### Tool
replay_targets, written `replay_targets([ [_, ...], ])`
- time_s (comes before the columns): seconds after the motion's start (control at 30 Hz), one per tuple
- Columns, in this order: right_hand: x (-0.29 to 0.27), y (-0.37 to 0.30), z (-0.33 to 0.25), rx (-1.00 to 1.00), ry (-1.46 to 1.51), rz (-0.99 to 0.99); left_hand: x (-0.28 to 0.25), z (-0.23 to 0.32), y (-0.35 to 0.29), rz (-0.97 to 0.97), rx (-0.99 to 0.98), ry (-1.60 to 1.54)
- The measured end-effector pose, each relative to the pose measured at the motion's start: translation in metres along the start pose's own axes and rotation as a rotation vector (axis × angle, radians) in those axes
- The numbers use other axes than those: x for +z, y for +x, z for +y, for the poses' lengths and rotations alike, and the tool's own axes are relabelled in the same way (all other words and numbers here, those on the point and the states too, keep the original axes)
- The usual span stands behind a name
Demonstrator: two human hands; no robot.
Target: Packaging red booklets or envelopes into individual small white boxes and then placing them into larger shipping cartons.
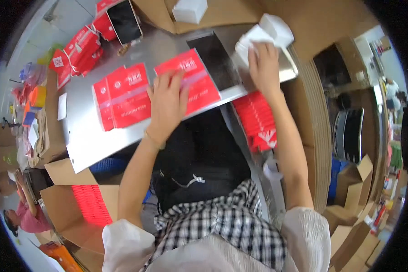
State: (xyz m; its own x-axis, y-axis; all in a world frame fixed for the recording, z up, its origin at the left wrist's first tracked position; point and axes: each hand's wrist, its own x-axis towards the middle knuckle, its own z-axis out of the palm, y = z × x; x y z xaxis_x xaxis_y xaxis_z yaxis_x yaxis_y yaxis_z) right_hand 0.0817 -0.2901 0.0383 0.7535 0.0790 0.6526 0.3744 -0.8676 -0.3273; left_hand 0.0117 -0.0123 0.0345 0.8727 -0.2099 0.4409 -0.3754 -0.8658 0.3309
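My left hand (167, 97) lies over the near-left edge of a flat red packet (203, 86) with white print and a pale pink band across it. Its fingers are spread. Just left of it, more flat red packets (127, 102) overlap on the metal table (84, 143), crossed by a similar band. On the right, my right hand (265, 68) is over a pile of white cards or small white packets (245, 41), slightly blurred. Thumb and fingers are apart, and nothing shows gripped between them. Whether the fingertips touch the pile I cannot tell.
A black rectangle (215, 61) lies between the hands. Tied red bundles (79, 52) and a dark-screened phone (123, 21) sit at the far left. Red packets fill a box (254, 118) below the table's right edge and a carton (54, 206) lower left. Cardboard (315, 136) stands at right.
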Motion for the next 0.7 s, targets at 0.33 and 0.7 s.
replay_targets([
  [0.33, -0.012, 0.019, 0.02, 0.053, 0.222, -0.354, 0.006, -0.026, -0.02, -0.011, 0.068, -0.054],
  [0.7, 0.04, -0.05, -0.089, -0.454, 0.093, -0.382, 0.001, -0.038, -0.008, -0.122, 0.147, 0.141],
])
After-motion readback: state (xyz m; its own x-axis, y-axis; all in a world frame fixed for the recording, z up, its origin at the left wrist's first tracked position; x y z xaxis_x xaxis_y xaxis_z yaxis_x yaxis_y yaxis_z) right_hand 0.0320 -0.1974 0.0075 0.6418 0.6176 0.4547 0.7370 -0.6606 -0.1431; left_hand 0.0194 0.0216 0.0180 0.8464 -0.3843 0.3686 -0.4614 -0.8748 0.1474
